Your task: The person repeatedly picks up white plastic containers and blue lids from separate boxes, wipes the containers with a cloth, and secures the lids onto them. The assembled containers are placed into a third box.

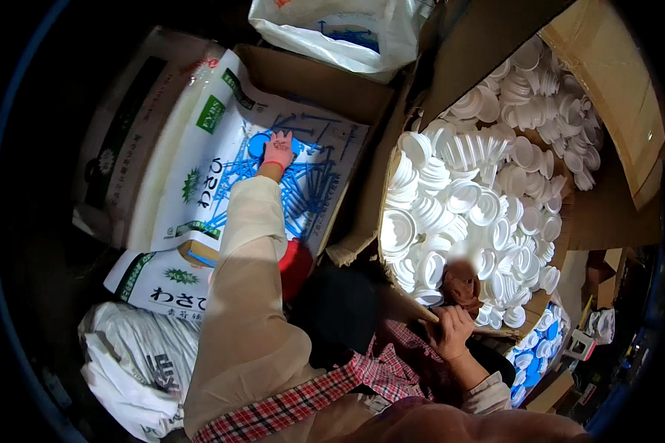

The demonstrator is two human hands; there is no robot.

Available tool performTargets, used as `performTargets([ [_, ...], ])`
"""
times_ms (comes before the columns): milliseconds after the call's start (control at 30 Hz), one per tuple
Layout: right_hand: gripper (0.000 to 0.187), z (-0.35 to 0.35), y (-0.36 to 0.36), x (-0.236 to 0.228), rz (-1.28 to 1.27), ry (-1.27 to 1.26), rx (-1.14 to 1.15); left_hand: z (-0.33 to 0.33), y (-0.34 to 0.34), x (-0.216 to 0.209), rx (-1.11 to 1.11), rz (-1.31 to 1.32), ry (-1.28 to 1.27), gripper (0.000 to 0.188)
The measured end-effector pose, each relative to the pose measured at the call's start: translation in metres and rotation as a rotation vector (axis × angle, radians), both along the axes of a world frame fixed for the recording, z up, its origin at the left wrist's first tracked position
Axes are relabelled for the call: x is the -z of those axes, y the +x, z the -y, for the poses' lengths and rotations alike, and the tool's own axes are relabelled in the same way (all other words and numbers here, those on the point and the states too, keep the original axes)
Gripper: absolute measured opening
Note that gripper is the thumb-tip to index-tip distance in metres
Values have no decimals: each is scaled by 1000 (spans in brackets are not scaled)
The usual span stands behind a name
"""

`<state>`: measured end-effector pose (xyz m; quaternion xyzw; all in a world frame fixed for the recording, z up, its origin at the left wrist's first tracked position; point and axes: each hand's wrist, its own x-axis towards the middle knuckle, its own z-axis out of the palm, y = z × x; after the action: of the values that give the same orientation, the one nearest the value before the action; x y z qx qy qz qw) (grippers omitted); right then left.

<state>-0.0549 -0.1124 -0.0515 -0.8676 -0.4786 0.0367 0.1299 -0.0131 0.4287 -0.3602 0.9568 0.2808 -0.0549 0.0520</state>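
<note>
My left hand [278, 151], in a pink glove, reaches into a lined cardboard box. Its fingers are stretched over blue plastic pieces [295, 196] with long thin stems, and round blue discs show on both sides of it. What lies under the palm is hidden. My bare right hand [451, 334] is closed at the near edge of a large box [414, 304]. A brown crumpled piece [462, 286], perhaps cloth or a glove, stands up from its fingers, partly blurred. Beyond it the box holds many white round plastic caps [463, 196].
A white sack [332, 37] with blue pieces stands behind the left box. A white printed bag [137, 365] lies at the lower left, and a red round thing [295, 269] is beside my left arm. Blue and white caps [536, 358] fill a container at the lower right.
</note>
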Motion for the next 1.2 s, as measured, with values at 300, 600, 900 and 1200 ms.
performTargets([
  [300, 32, -2, 7, 3, -22, -11, -14, 2, -3, 17, -127, -60, -334, 70],
  [600, 31, -3, 13, 2, -59, -6, -29, -130, -50, 62, -503, 229, -623, 66],
  [900, 33, 1, 7, -2, 23, 14, -9, -2, -42, -88, -323, 827, -566, 35],
  [1200, 29, 22, 26, -31, -165, 397, 162, 225, -16, -325, 680, 669, -569, 44],
])
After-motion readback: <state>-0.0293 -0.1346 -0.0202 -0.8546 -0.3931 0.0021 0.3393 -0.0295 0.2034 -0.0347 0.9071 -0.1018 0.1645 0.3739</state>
